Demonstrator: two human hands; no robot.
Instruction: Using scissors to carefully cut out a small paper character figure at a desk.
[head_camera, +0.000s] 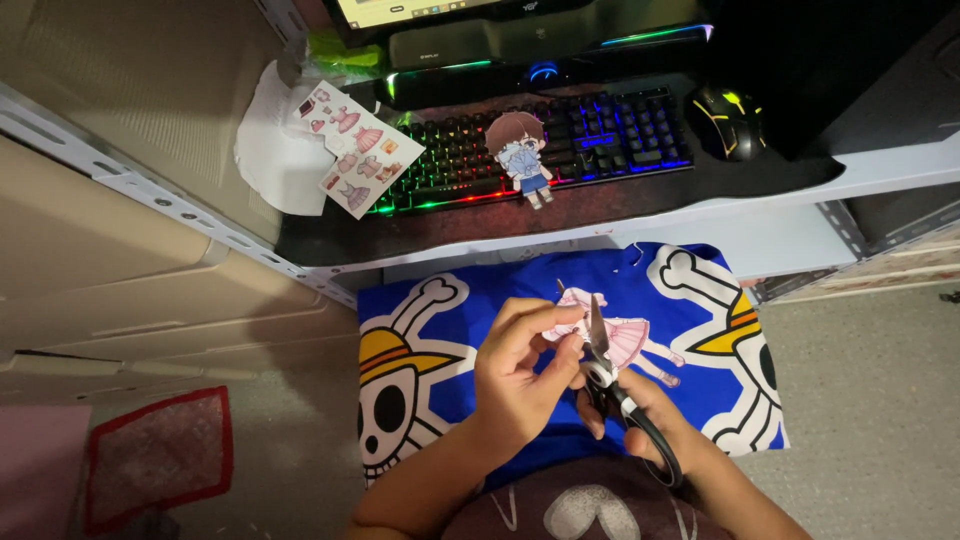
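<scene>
Blue skull-print cloth (560, 290), left hand (515, 375) pinching paper doll (615, 335), right hand (650, 420) gripping scissors (610, 375)

- Scissors (615, 385): bright smooth metal blades, glossy black plastic handles.
- Paper doll cutout (620, 338) at the blades: thin matt paper, pink print.
- Blue skull-print cloth (430, 330) under the scissors: soft, matt fabric.
- Keyboard (540, 145) beyond the cloth: matt black plastic keys, backlit.
- Sticker sheet (352, 148) left of the keyboard: slightly glossy paper.

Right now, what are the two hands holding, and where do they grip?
The left hand pinches the pink paper doll at its left edge. The right hand holds the scissors by the black handles.
</scene>
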